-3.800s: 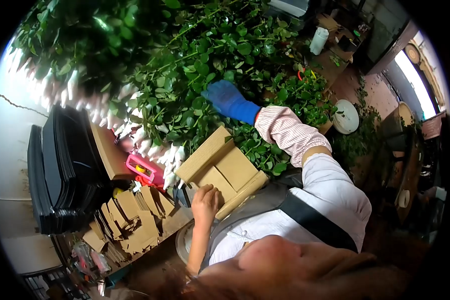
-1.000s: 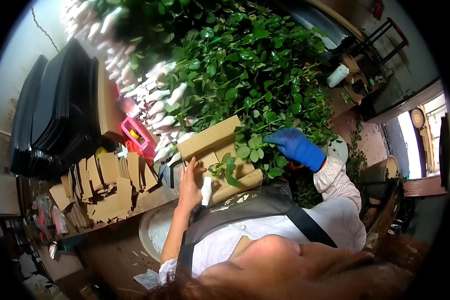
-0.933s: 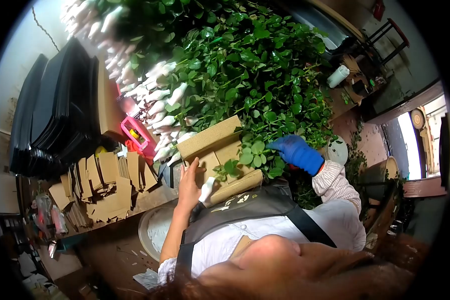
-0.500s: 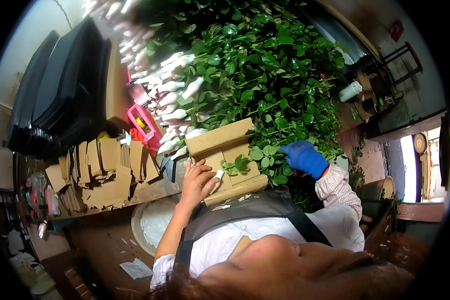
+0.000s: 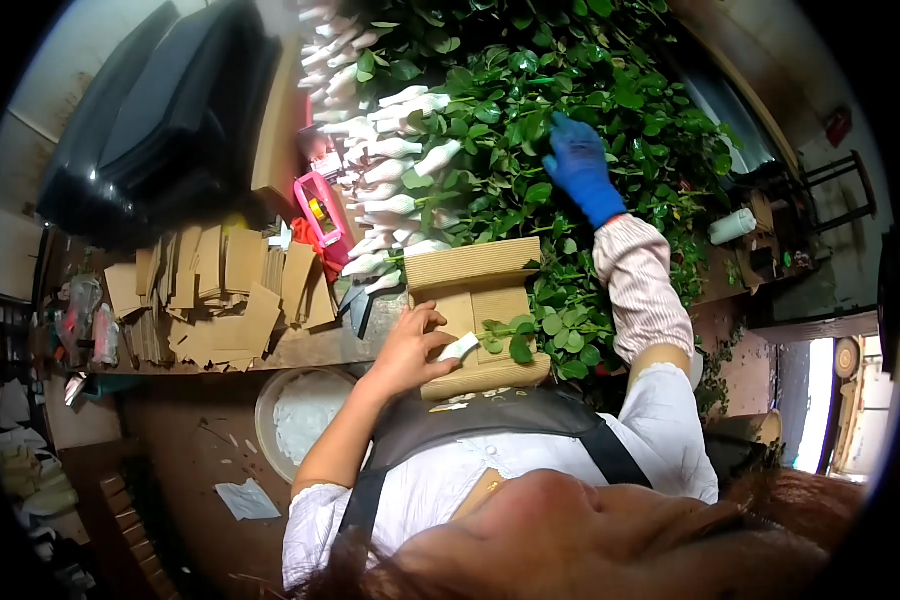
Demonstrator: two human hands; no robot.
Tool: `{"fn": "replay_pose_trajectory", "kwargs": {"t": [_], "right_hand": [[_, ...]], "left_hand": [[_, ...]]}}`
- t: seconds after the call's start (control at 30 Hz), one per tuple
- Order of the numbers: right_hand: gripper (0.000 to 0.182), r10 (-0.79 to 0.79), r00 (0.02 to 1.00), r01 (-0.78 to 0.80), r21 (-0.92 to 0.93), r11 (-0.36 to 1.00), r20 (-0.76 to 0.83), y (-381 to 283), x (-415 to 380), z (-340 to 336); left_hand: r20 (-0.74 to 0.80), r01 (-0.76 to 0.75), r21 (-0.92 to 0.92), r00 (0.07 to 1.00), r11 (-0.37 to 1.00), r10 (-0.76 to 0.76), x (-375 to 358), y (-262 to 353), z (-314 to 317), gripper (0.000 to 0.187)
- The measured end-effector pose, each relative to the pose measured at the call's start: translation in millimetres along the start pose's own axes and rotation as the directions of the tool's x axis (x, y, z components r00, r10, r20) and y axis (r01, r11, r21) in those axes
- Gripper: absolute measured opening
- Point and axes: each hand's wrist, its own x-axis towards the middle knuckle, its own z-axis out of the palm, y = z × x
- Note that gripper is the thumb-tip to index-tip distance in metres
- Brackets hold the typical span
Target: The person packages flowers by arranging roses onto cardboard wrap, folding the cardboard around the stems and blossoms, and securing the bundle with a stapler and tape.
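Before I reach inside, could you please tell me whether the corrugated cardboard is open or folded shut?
Open: the corrugated cardboard shows its inner face between its far and near edges, with a white-sleeved bud over it.

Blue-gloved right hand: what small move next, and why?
Probably close the blue-gloved right hand on a stem in the green leafy pile and draw it toward the open tan corrugated cardboard: the hand is among leaves, and only one white-capped stem shows on the cardboard, by the bare left hand.

Glove (image 5: 578, 165) blue; sleeve (image 5: 645, 285) striped pink and white; cardboard (image 5: 475, 264) tan, fine-lined; leaves (image 5: 570, 328) green.
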Motion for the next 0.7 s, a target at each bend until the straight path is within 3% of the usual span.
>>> {"fn": "replay_pose_trajectory", "kwargs": {"t": [0.03,0.13,0.17,0.27,0.33,0.47,0.53,0.63,0.7], "right_hand": [[0.044,0.032,0.996,-0.021,-0.119,0.993,0.086,-9,5,6],[0.041,-0.011,0.991,0.018,-0.052,0.999,0.136,-10,0,12],[0.033,-0.047,0.999,0.047,0.006,0.999,0.014,-4,-14,17],[0.027,-0.041,0.999,0.048,0.272,0.961,-0.031,19,-53,19],[0.025,-0.024,0.999,0.011,0.309,0.951,0.038,24,-64,-8],[0.026,-0.048,0.922,0.238,0.464,0.853,-0.385,-6,-63,-34],[0.027,-0.051,0.899,0.308,0.546,0.779,-0.435,-26,-58,-53],[0.027,-0.322,0.822,0.537,0.451,0.713,-0.471,-67,-46,-83],[0.028,-0.433,0.772,0.613,0.367,0.7,-0.465,-97,-46,-92]], "left_hand": [[0.005,-0.01,0.003,1.0,1.0,0.01,1,0,-1,0.033],[0.025,-0.004,-0.007,1.0,1.0,0.005,2,0,-1,0.033],[0.033,-0.012,0.01,0.999,1.0,0.012,4,1,-2,0.033],[0.042,0.0,0.001,0.999,1.0,0.0,6,2,-3,0.033],[0.043,-0.007,0.015,0.999,1.0,0.007,6,4,-4,0.032],[0.038,0.008,0.006,0.999,1.0,-0.009,6,4,-1,0.033],[0.048,0.006,0.01,0.999,1.0,-0.006,5,5,-2,0.032],[0.019,0.01,-0.02,1.0,1.0,-0.01,3,0,2,0.031],[0.106,0.162,-0.107,0.983,0.981,-0.151,2,4,-1,0.032]]}}
